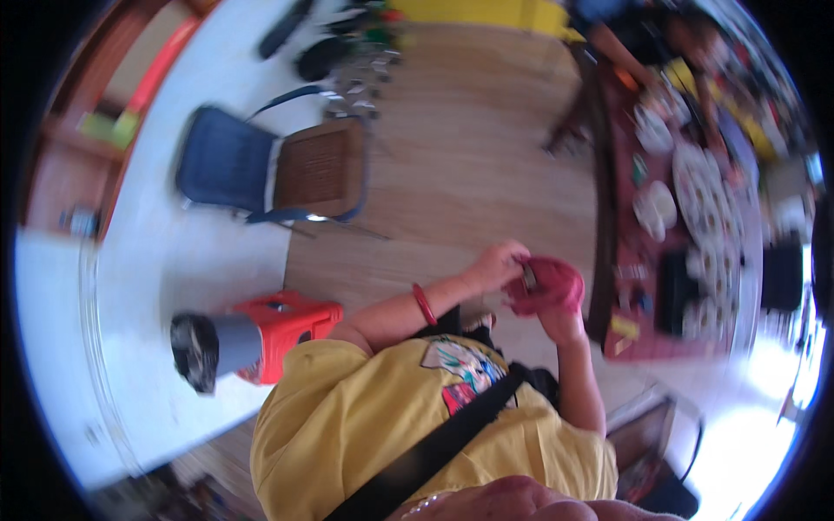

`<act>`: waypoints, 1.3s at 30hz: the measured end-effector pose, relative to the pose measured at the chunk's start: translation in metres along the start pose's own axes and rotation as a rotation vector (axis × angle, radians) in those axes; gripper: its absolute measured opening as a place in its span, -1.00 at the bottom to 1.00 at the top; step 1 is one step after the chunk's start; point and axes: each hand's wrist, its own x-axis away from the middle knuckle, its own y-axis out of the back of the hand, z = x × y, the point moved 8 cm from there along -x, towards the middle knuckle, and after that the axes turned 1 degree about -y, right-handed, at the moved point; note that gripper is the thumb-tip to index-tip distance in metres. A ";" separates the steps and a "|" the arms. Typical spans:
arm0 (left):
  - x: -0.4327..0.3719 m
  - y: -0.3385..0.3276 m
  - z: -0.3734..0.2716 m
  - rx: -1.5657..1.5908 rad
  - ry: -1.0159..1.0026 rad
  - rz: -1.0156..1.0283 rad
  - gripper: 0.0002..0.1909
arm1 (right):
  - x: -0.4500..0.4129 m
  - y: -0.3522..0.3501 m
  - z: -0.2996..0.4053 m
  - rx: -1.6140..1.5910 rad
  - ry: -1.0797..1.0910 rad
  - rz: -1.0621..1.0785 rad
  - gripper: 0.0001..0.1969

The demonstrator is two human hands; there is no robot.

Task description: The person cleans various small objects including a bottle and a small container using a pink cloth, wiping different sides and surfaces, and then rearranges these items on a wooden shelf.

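Note:
In front of my belly, my left hand (503,262) pinches the near edge of a small dark-pink cloth item (554,281), perhaps a pouch or cap. A pale patch like a label shows on it beside my fingers. The cloth covers most of my right hand (556,318); only its wrist side shows, and its fingers are hidden. A red bangle (424,305) circles my left wrist. Motion blurs the cloth.
A chair (313,169) with a blue back stands ahead to the left, a red plastic stool (287,335) and grey bin (238,345) nearer. To the right, a dark-red table (625,260) bears a white teapot (655,210) and several cups. A person (671,58) leans over its far end.

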 end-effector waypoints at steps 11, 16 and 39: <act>0.141 0.233 0.008 0.341 0.067 -0.513 -0.79 | -0.062 -0.194 -0.039 -0.406 -0.367 0.572 -0.31; 0.219 0.340 0.001 0.094 -0.047 -0.782 -0.80 | -0.085 -0.319 -0.014 -0.460 -0.474 0.955 -0.25; 0.524 0.602 -0.134 -0.275 -0.281 -1.857 -0.81 | -0.289 -0.671 0.284 0.158 0.702 0.898 -0.58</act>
